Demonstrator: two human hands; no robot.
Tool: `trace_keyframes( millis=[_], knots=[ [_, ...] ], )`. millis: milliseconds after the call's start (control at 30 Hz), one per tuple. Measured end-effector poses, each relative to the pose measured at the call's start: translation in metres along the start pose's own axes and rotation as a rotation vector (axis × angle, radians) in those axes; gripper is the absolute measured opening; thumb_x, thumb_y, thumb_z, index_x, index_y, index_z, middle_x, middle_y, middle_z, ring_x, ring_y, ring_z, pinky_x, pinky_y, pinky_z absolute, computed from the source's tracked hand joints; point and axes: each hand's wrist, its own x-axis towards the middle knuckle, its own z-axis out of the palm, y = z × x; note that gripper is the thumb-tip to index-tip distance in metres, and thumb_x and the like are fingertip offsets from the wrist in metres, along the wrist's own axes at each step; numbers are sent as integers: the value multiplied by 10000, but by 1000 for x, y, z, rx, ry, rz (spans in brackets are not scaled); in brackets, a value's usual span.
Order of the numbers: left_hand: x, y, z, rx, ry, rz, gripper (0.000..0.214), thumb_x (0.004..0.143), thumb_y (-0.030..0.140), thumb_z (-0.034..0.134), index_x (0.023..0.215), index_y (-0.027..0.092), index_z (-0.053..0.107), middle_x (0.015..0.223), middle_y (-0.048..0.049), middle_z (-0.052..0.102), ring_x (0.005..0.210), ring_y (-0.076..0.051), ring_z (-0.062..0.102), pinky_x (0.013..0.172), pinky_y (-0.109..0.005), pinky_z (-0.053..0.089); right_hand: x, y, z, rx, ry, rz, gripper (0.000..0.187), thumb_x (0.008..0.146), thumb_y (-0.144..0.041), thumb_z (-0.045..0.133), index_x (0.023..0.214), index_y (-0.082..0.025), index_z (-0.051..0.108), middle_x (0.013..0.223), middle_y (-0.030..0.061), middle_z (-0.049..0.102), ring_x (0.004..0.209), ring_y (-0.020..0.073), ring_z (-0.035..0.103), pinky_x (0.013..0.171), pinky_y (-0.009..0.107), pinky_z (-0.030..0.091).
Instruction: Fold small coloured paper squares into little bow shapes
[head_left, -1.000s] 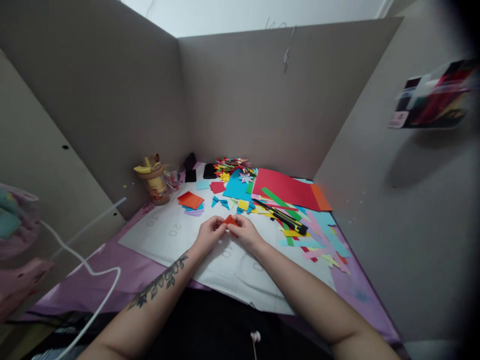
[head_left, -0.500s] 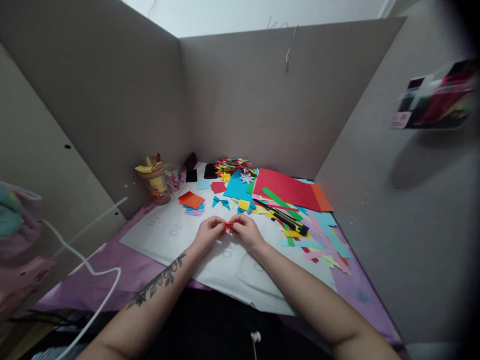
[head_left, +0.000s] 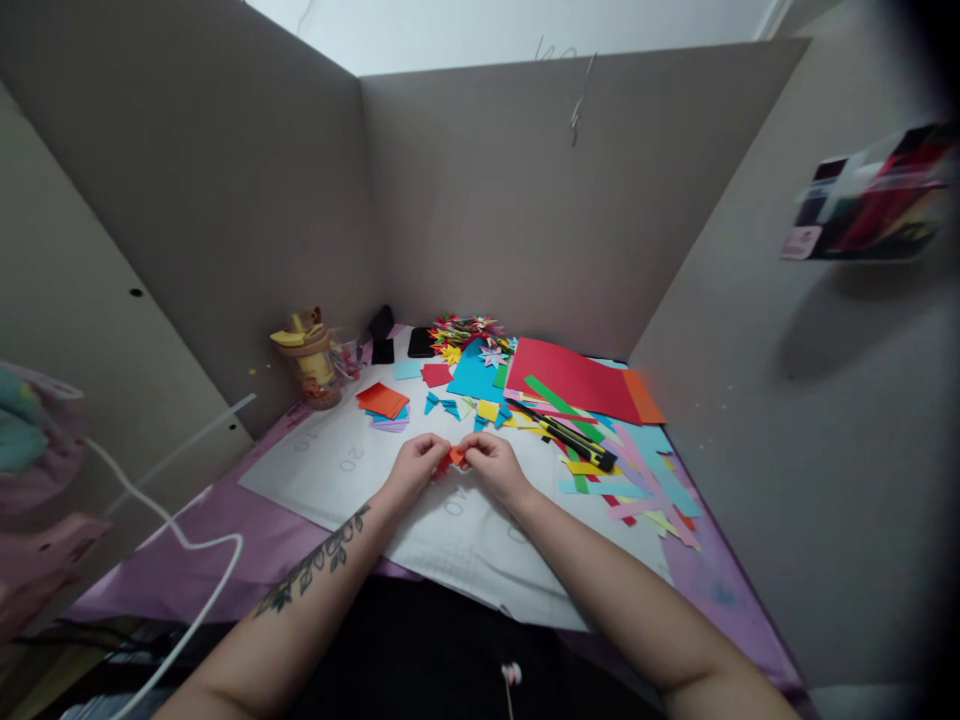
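Observation:
A small folded piece of orange-red paper [head_left: 453, 457] is pinched between both hands over the white cutting mat [head_left: 337, 470]. My left hand [head_left: 415, 468] grips its left side with fingers closed. Gripping the right side is my right hand [head_left: 491, 466], fingers also closed. Most of the paper is hidden by the fingertips. Behind the hands lie small blue folded pieces [head_left: 442, 404] and a yellow square [head_left: 487, 409].
A stack of orange and purple squares [head_left: 383, 403] lies at left, a yellow-lidded jar [head_left: 310, 358] further left. Red sheets [head_left: 574, 378], a black-yellow cutter [head_left: 576, 440] and coloured strips [head_left: 645, 485] cover the right side. Finished paper stars [head_left: 463, 332] sit at the back. Cardboard walls enclose the desk.
The orange-red paper has been folded smaller and now shows less between the fingertips. Both hands stay in place, pressed closer together.

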Motion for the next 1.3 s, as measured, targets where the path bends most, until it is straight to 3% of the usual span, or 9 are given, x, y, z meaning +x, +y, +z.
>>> trace_keyframes(
  millis=[133,267,400,633,833,1067,1300],
  knots=[
    [-2,4,1,43,-29,29,174,716,308,543,664,147,587,498,24,555,432,-83,461,442,-196,338,-2,0,1,-43,-19,-42,155,639,-139,488,670,-181,634,607,1,620,573,134,570,588,263,464],
    [-3,5,2,120,37,52,185,723,322,540,675,149,581,503,29,547,433,-81,447,439,-196,325,-1,1,0,-6,-10,-9,157,667,-162,497,754,-185,626,614,-6,619,556,128,568,578,259,468],
    [-4,3,3,224,73,126,209,748,345,530,688,150,576,540,27,554,487,-92,471,480,-201,349,1,-1,-2,38,31,42,187,734,-298,531,869,-187,598,719,8,641,584,135,587,548,253,479],
    [-4,3,3,372,76,227,193,783,315,499,712,156,585,576,28,544,549,-101,476,539,-208,368,1,6,-3,-166,5,-16,239,757,-378,544,703,-152,598,557,0,579,516,112,526,519,224,430],
    [-3,1,2,408,81,266,177,799,287,482,737,161,589,631,19,580,592,-108,503,577,-212,387,1,5,-2,-212,-1,11,179,726,-314,546,701,-151,615,580,7,607,528,115,526,517,221,411],
    [-4,1,5,470,36,296,169,795,271,490,728,161,599,661,15,601,614,-108,520,590,-207,393,-2,-4,-2,-442,56,-112,155,719,-258,518,653,-162,620,596,-2,607,577,123,535,569,228,415],
    [-2,1,2,449,100,332,178,801,270,477,725,161,597,712,-1,623,655,-116,532,623,-216,401,-1,-3,-1,-270,66,14,140,709,-287,548,658,-161,583,537,-13,576,528,124,548,506,218,404]
  ],
)
